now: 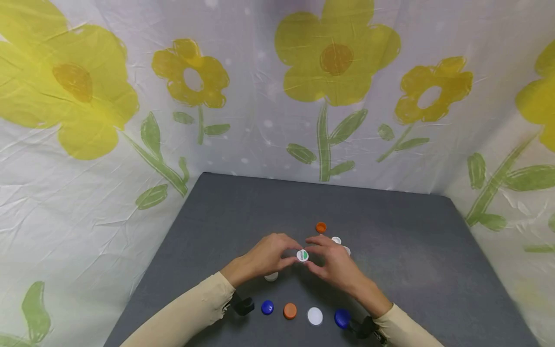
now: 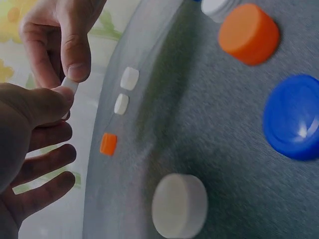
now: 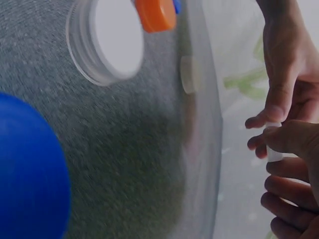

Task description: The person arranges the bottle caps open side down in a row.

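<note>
A small white bottle cap with green print on top is held up between both hands over the table. My left hand pinches it from the left with thumb and forefinger. From the other side my right hand pinches it too, thumb and fingertips at its edge. In the left wrist view both thumbs meet on the cap, and the left hand's other fingers are spread. The right wrist view shows the cap edge-on, its printed face hidden. Below the left wrist lies another white cap.
A near row on the grey table holds a small blue cap, an orange cap, a white lid and a larger blue cap. Beyond the right hand lie an orange cap and two white caps. A flowered curtain surrounds the table.
</note>
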{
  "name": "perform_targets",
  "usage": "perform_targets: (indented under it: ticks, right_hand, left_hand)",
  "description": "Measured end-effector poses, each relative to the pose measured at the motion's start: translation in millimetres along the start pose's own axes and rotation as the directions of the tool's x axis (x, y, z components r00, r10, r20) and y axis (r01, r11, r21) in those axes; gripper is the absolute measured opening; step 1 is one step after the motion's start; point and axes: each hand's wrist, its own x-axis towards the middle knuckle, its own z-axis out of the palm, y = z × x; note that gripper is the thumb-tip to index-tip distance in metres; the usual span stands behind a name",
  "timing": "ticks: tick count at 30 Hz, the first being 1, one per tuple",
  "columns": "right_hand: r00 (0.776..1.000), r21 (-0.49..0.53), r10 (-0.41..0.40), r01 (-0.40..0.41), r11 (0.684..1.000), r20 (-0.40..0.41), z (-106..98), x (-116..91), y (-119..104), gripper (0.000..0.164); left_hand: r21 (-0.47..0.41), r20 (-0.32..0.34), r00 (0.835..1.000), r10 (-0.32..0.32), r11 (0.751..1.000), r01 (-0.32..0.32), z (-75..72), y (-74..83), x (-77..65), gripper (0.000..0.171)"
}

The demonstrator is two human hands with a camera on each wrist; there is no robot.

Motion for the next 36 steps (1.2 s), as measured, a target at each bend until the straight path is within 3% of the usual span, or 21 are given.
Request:
perform_targets:
  ticks: [7, 20, 24, 31, 36]
  right_hand:
    - [0.995, 0.003, 0.020, -0.021, 1.000, 0.096, 12.9, -0.7, -3.5, 0.027]
    - [0.978, -0.007, 0.053, -0.052, 0.999, 0.200, 40.5, -6.7, -5.6, 0.020]
    - [0.971, -0.022, 0.073, -0.070, 0.997, 0.226, 45.4, -8.3, -6.0, 0.022]
    - [0.970, -0.041, 0.062, -0.053, 0.998, 0.234, 47.5, -9.6, -6.2, 0.024]
    - [0.970, -0.039, 0.056, -0.048, 0.998, 0.238, 45.0, -8.2, -5.6, 0.024]
  left_hand:
    - [0.010, 0.103, 0.994, -0.032, 0.999, 0.031, 8.3, -7.3, -11.7, 0.021]
    - [0.104, 0.200, 0.980, -0.001, 0.994, -0.021, 31.0, -13.5, -24.4, 0.018]
    - [0.177, 0.216, 0.976, 0.027, 0.982, -0.067, 36.5, -13.1, -24.5, 0.017]
    - [0.348, 0.211, 0.972, 0.101, 0.922, -0.171, 37.8, -7.4, -24.2, 0.018]
    - [0.312, 0.206, 0.977, 0.061, 0.942, -0.124, 35.0, -10.1, -25.4, 0.017]
